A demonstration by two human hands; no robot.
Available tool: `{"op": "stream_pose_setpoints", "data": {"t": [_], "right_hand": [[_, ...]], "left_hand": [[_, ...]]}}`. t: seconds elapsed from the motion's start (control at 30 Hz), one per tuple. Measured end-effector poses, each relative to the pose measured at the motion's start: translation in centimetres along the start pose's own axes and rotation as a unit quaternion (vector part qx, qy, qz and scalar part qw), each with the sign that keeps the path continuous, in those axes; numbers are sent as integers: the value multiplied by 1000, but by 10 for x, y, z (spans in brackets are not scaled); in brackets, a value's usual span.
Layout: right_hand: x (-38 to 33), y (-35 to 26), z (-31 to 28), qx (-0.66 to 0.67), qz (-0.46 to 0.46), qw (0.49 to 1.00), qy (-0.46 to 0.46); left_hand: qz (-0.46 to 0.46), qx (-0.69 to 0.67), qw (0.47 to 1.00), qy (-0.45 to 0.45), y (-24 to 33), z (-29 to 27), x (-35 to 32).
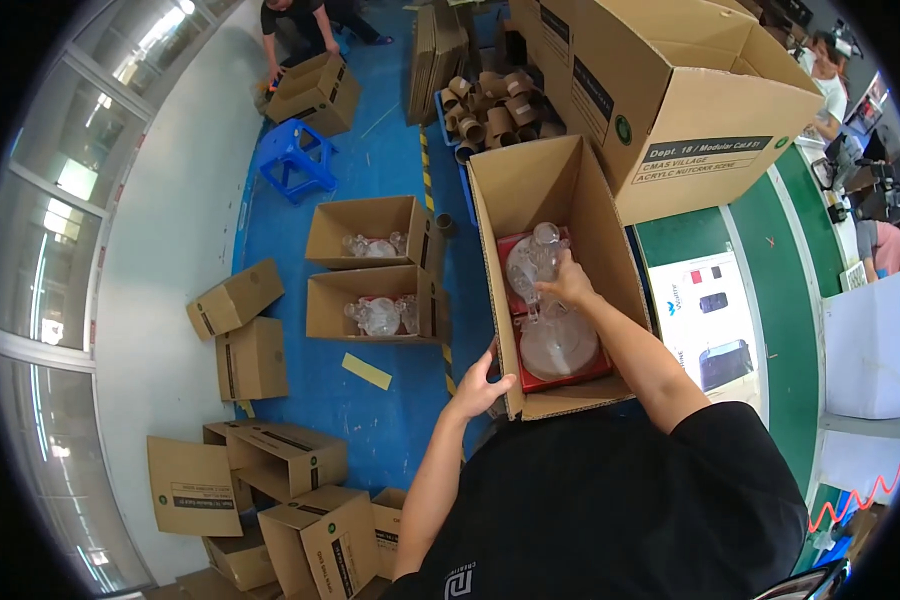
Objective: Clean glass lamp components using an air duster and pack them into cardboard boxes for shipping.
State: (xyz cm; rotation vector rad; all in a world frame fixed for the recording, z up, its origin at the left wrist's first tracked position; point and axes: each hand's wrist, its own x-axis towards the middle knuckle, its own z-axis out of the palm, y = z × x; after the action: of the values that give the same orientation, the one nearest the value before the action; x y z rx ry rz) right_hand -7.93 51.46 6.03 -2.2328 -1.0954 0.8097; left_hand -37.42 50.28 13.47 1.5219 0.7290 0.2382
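An open cardboard box (526,174) stands in front of me with its flaps up. Inside are two clear, rounded pieces on red bases, glass or plastic, I cannot tell which. My right hand (571,284) reaches over the box's right wall and grips the farther clear piece (532,262), which has a knob-like top. The nearer clear piece (558,346) sits beneath my right wrist, with a broad round body. My left hand (480,386) grips the box at its near left corner, its thumb against the cardboard; some of its fingers are hidden.
Two open boxes (370,262) with similar clear pieces stand on the blue floor (380,150). Cardboard tubes (505,105) fill a blue crate beyond. A large carton (710,130) rests on the green table. Boxes (315,535) crowd the lower left. A person (305,20) bends over a box near a blue stool (298,158).
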Motion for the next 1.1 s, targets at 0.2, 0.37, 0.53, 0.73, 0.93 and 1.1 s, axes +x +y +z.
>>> {"op": "stream_pose_setpoints", "data": {"t": [0.2,0.37,0.53,0.73,0.93,1.1], "right_hand": [[20,-40,-26,-37,-97,994,-17],[14,-55,-19,-246,-75,964,-72],[-17,-42,-3,-229,-139,963,-22],[-75,-54,-2,-191,-128,972,-45],[-91,-20,6,-141,-182,973,23],[-133,18,29,-107,-323,940,7]], "left_hand": [[-18,27,999,17,-1,3,-3],[-16,42,999,19,4,8,0],[-20,57,998,22,6,9,-5],[-1,80,996,27,9,9,-13],[-14,59,998,23,13,3,-3],[-33,39,998,21,12,4,6]]}}
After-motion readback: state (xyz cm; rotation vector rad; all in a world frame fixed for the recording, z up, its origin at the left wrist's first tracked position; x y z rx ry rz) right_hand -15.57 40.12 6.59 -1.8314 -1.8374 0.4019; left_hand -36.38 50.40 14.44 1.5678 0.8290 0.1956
